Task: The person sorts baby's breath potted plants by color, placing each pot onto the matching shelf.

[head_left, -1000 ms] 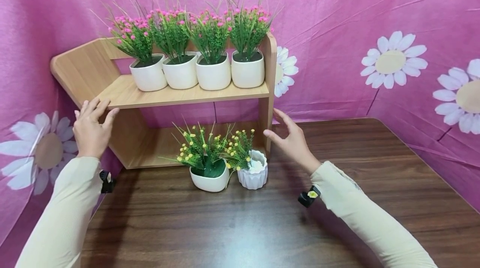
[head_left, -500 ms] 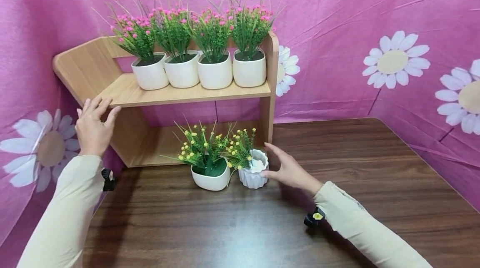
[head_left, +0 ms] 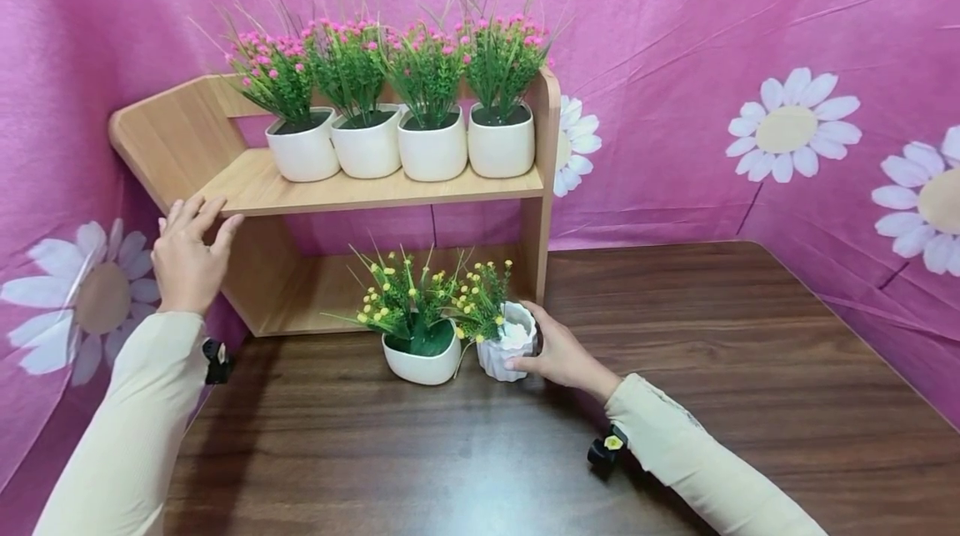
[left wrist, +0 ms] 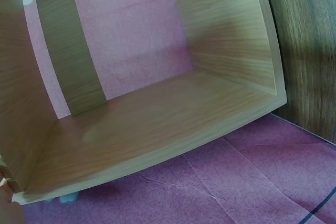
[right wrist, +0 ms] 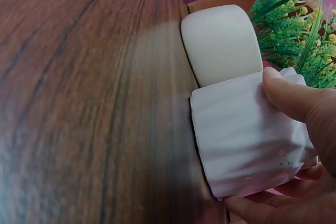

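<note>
My right hand [head_left: 558, 353] grips a white fluted flower pot [right wrist: 247, 135] from its right side, thumb on the near wall and fingers round the far side. The pot stands on the table, with white filling inside and a yellow-flowered plant [head_left: 480, 294] leaning at its left. Beside it sits a smooth white pot [head_left: 422, 363], holding a yellow-flowered plant with broad green leaves. Far to the left, my left hand [head_left: 191, 257] rests its fingers on the front left corner of the wooden shelf [head_left: 390, 197]. In the left wrist view the fingers are almost wholly hidden.
Several white pots [head_left: 433, 148] of pink flowers stand in a row on the shelf's upper board. Behind it hangs a pink cloth [head_left: 660, 61] printed with white daisies. The dark wooden table [head_left: 712, 336] extends to the right and front.
My right hand has come down from beside the shelf's right panel to the fluted pot and taken hold of it. The left hand stays on the shelf corner.
</note>
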Demonstrator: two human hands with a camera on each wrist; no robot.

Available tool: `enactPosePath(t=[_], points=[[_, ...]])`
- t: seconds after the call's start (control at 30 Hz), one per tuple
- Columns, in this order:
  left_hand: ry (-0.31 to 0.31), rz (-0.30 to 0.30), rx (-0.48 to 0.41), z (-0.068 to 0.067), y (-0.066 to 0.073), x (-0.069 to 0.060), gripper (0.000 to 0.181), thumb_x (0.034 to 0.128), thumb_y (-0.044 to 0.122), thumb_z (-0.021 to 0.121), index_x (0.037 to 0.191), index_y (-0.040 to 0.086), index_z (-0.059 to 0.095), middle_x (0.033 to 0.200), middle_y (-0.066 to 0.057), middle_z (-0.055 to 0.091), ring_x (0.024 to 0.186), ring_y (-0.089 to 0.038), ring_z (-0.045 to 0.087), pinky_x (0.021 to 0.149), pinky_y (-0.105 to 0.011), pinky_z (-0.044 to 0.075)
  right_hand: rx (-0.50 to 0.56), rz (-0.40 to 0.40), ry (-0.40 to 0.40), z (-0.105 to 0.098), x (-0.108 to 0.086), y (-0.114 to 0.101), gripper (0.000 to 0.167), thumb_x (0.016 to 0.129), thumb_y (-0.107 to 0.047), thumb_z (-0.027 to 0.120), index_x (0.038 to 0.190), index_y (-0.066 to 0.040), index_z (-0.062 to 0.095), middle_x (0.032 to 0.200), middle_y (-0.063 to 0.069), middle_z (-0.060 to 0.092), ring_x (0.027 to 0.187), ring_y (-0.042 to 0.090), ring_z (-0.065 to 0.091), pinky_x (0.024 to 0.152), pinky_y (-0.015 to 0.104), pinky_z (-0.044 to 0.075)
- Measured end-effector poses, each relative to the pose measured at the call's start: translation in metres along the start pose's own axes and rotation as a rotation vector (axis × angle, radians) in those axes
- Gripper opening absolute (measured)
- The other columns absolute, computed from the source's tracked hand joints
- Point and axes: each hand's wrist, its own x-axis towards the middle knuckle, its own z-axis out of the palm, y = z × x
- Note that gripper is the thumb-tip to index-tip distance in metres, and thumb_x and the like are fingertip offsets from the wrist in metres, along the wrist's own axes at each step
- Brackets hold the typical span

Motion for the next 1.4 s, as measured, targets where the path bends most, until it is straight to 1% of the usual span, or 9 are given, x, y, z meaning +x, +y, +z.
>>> enactPosePath(t=[0.1,0.2,0.33,0.47,0.7,0.9,1.03,1.23,1.4], points=[[-0.004,0.007,0.002,-0.001,0.002,0.002,0.04,0.0918,0.028,0.065,0.124,0.004,0.064,0.132,-0.022,0.054,0.133,-0.04,0.039,0.114,-0.053,0.021,-0.01,-0.009,0.021,0.002,0.001,-0.001,0.09,0.066,-0.029,0.088,0.139,-0.006,0.041,0.126,0.015,0.059,0.109,0.031,0.058,0.094,0.05,0.046],[-0.005,0.006,0.001,-0.001,0.003,0.002,0.04,0.092,0.028,0.065,0.124,0.004,0.064,0.132,-0.022,0.054,0.134,-0.04,0.039,0.114,-0.053,0.022,-0.012,-0.018,0.02,0.004,0.002,-0.004,0.087,0.066,-0.031,0.088,0.137,-0.008,0.044,0.124,0.014,0.061,0.107,0.029,0.059,0.092,0.047,0.046],[-0.004,0.003,-0.003,-0.001,0.002,0.001,0.039,0.092,0.027,0.065,0.124,0.004,0.064,0.132,-0.022,0.055,0.133,-0.039,0.039,0.113,-0.054,0.022,0.0,-0.024,0.004,0.008,0.004,-0.009,0.086,0.066,-0.032,0.088,0.136,-0.007,0.044,0.124,0.014,0.061,0.108,0.028,0.059,0.094,0.046,0.046],[0.0,0.004,-0.001,-0.001,0.001,0.0,0.039,0.0918,0.027,0.065,0.124,0.004,0.064,0.131,-0.022,0.055,0.133,-0.039,0.04,0.113,-0.054,0.024,0.001,-0.023,0.005,0.012,0.006,-0.012,0.086,0.066,-0.033,0.088,0.136,-0.006,0.045,0.124,0.013,0.061,0.108,0.028,0.059,0.094,0.044,0.046],[0.008,-0.004,-0.001,-0.001,0.002,0.001,0.039,0.0917,0.028,0.065,0.123,0.005,0.064,0.131,-0.021,0.056,0.133,-0.039,0.04,0.112,-0.053,0.025,-0.003,-0.032,0.006,0.021,0.011,-0.016,0.087,0.065,-0.034,0.088,0.135,-0.005,0.046,0.118,0.012,0.064,0.102,0.025,0.061,0.09,0.042,0.048],[0.008,-0.02,-0.02,0.0,0.003,0.0,0.039,0.0912,0.027,0.066,0.123,0.004,0.064,0.132,-0.021,0.056,0.134,-0.039,0.039,0.112,-0.054,0.025,-0.005,-0.013,-0.006,0.026,0.016,-0.022,0.088,0.063,-0.036,0.089,0.134,-0.005,0.048,0.115,0.012,0.065,0.101,0.024,0.062,0.09,0.041,0.049],[0.002,-0.024,-0.017,0.0,0.004,0.0,0.039,0.091,0.026,0.066,0.123,0.004,0.064,0.132,-0.021,0.056,0.134,-0.039,0.038,0.112,-0.054,0.025,-0.005,0.0,-0.003,0.03,0.016,-0.023,0.09,0.062,-0.038,0.09,0.134,-0.004,0.048,0.114,0.012,0.065,0.1,0.024,0.062,0.089,0.041,0.049],[0.003,-0.03,-0.008,0.0,0.004,0.0,0.038,0.0905,0.024,0.067,0.124,0.005,0.064,0.133,-0.02,0.055,0.135,-0.039,0.038,0.113,-0.052,0.025,-0.012,-0.006,0.027,0.025,0.017,-0.025,0.089,0.062,-0.037,0.089,0.134,-0.006,0.049,0.117,0.011,0.065,0.101,0.025,0.062,0.09,0.043,0.049],[0.003,-0.031,-0.004,0.001,0.002,0.0,0.038,0.0902,0.022,0.067,0.123,0.004,0.064,0.133,-0.02,0.055,0.135,-0.039,0.038,0.113,-0.054,0.025,-0.036,0.004,0.092,0.016,0.024,-0.029,0.087,0.061,-0.036,0.09,0.133,-0.007,0.05,0.12,0.011,0.064,0.103,0.028,0.062,0.088,0.044,0.05]])
